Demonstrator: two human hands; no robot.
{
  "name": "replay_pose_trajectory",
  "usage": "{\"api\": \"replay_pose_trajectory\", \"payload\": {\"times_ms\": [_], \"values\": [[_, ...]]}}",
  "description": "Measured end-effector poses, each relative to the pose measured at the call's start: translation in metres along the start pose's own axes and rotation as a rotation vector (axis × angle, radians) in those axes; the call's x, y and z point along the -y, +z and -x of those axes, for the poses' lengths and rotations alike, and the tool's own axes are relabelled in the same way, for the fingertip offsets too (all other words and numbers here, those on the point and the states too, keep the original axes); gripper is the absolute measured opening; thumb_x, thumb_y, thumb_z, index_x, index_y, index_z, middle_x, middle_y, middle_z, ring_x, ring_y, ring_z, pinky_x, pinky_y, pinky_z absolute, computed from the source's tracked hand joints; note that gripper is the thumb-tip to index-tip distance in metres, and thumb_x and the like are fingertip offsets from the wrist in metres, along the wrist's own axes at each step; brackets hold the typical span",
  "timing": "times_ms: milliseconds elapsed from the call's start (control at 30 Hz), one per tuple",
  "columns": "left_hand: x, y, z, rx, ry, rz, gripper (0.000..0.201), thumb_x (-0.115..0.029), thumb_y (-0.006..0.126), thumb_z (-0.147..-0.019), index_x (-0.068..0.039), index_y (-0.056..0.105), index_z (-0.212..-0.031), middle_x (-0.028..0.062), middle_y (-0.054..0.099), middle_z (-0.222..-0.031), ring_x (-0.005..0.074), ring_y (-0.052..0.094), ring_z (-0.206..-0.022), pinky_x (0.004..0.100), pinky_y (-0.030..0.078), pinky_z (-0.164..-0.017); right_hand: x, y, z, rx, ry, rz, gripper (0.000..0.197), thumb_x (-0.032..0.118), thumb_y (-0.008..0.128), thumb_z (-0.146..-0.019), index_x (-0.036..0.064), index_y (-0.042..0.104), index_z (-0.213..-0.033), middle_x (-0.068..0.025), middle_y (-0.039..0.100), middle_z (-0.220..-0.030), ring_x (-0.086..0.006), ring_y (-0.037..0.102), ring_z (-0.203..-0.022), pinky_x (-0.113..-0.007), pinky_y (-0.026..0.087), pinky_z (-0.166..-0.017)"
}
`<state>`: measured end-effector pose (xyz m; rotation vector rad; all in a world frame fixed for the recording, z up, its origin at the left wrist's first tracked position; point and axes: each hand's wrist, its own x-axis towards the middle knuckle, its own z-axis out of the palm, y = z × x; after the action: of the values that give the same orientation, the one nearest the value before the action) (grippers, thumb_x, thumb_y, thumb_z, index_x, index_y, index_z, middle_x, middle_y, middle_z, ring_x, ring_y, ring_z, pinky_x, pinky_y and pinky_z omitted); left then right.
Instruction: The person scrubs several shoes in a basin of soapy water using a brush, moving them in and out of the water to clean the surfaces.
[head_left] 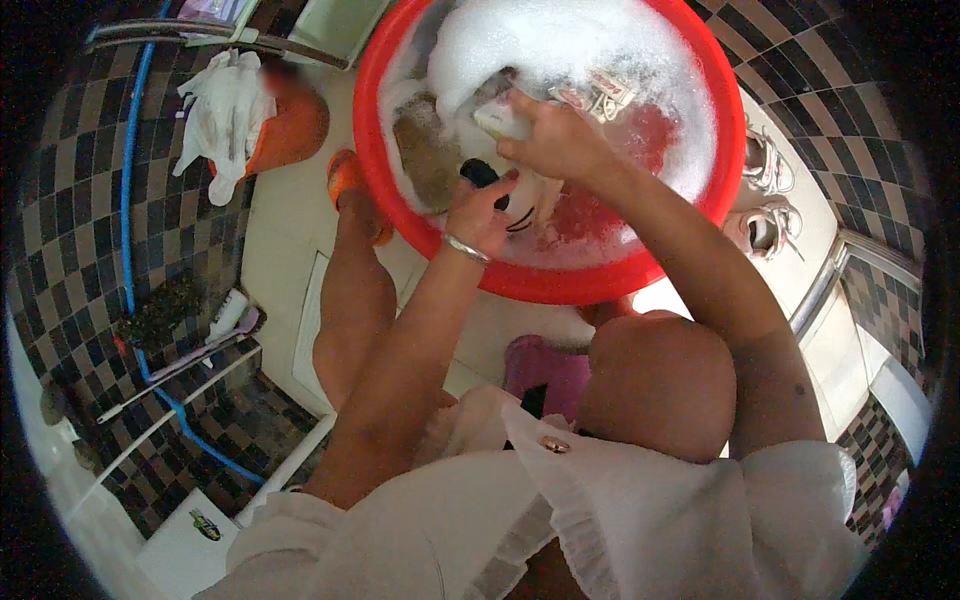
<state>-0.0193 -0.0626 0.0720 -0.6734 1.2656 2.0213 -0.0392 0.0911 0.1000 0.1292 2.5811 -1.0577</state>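
Note:
A large red tub [366,120] of soapy water and white foam [560,40] stands in front of me. My right hand [560,140] reaches over it, closed on a pale, rounded thing [500,120] that may be part of a shoe. Nearer the rim, my left hand [482,215] is closed on a black-ended object [478,173]; its kind is unclear. A light shoe with laces [605,97] pokes out of the foam beyond my right hand. At the tub's left, a brownish item [425,145] lies in the water.
Two light sneakers [768,232] rest on the floor right of the tub. To the left is an orange bin [295,125] with a white cloth or bag [225,115] over it. A blue hose [127,200] runs along the tiled wall. A pink seat [550,370] is under me.

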Motion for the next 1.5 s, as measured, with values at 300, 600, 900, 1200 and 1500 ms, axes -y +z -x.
{"api": "replay_pose_trajectory", "payload": {"times_ms": [300,600,900,1200,1500], "values": [[0.03,-0.023,0.022,0.215,-0.128,-0.4,0.043,0.009,0.061,-0.065,-0.003,0.049,-0.104,0.0047,0.057,-0.099,0.0179,0.055,-0.093,0.0311,0.046,-0.082,-0.017,0.022,0.034,0.331,0.016,0.281,0.071,0.047,0.055,-0.069,0.011,0.037,-0.127,-0.0177,0.054,-0.11,-0.0325,0.055,-0.097,-0.041,0.039,-0.087],[0.028,-0.047,0.037,0.35,0.097,-0.924,0.053,-0.004,0.075,-0.06,0.0,0.05,-0.106,0.0071,0.059,-0.103,0.0149,0.055,-0.094,0.0298,0.044,-0.084,-0.13,0.069,0.03,0.153,0.248,0.094,0.061,0.029,0.058,-0.073,0.0119,0.036,-0.127,-0.0143,0.043,-0.124,-0.0294,0.047,-0.107,-0.036,0.04,-0.087],[0.051,-0.071,0.022,0.239,0.062,-0.813,0.047,-0.007,0.075,-0.06,-0.002,0.054,-0.102,0.0081,0.059,-0.098,0.015,0.057,-0.088,0.0283,0.047,-0.075,-0.04,0.047,0.087,0.245,-0.456,-0.069,0.068,0.029,0.065,-0.065,0.0162,0.037,-0.126,-0.0196,0.051,-0.109,-0.0346,0.055,-0.093,-0.042,0.045,-0.08],[0.03,-0.069,0.019,0.281,0.027,-0.77,0.044,0.003,0.068,-0.062,-0.001,0.051,-0.102,0.0069,0.06,-0.093,0.0169,0.058,-0.084,0.0295,0.05,-0.068,-0.052,0.08,0.062,0.027,-0.401,-0.214,0.073,0.036,0.065,-0.064,0.0208,0.034,-0.129,-0.0182,0.052,-0.105,-0.0367,0.055,-0.091,-0.042,0.045,-0.078],[0.025,-0.074,0.024,0.291,-0.004,-0.751,0.054,-0.005,0.074,-0.061,0.002,0.046,-0.106,0.0097,0.056,-0.102,0.0175,0.053,-0.093,0.03,0.047,-0.079,-0.052,0.086,-0.024,-0.03,-0.242,0.087,0.067,0.034,0.06,-0.069,0.0199,0.034,-0.129,-0.02,0.055,-0.097,-0.0341,0.055,-0.09,-0.042,0.044,-0.077]]}}
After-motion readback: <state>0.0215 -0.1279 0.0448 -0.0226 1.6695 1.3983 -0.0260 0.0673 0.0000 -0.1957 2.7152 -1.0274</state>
